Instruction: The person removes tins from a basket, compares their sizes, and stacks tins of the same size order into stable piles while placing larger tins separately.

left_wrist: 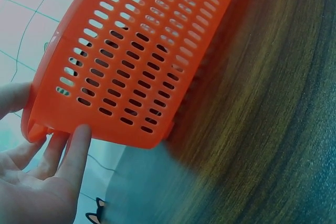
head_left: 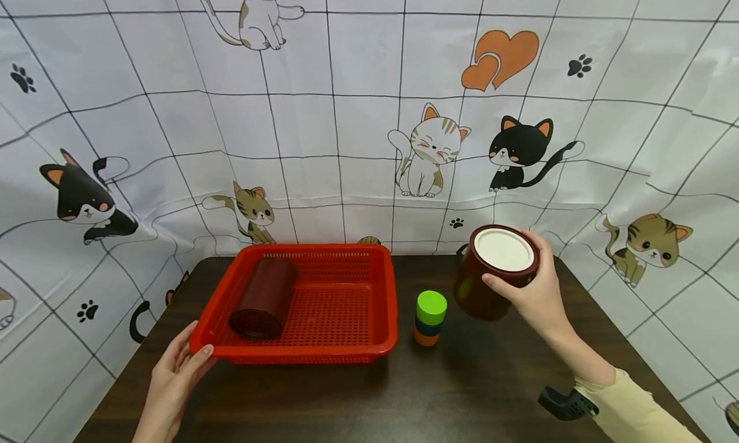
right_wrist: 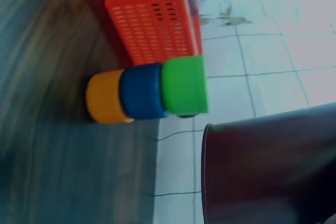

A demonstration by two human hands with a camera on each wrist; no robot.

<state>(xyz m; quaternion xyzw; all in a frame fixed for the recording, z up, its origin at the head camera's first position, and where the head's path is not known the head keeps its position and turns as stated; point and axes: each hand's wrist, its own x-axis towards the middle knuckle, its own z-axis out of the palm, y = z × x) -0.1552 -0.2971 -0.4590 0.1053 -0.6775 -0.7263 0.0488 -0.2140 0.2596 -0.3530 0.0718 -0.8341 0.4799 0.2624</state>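
My left hand [head_left: 173,376] grips the near-left corner of a red plastic basket [head_left: 306,352], thumb on the rim and fingers beneath it. In the left wrist view, the basket's slotted side [left_wrist: 126,61] fills the upper part. A dark brown cylinder [head_left: 268,295] lies on its side in the basket's left half. My right hand [head_left: 539,295] holds a second dark brown canister [head_left: 485,295] by its upper part, fingers and thumb around it, its white round top facing up. In the right wrist view, the lower edge of this canister [right_wrist: 252,171] is raised above the tabletop.
A stack of green, blue and orange round pieces [head_left: 431,305] stands between the basket and the held canister. Under everything is a dark wood-grain table [head_left: 369,404]. White sheeting with cat drawings [head_left: 358,122] hangs behind and along both sides.
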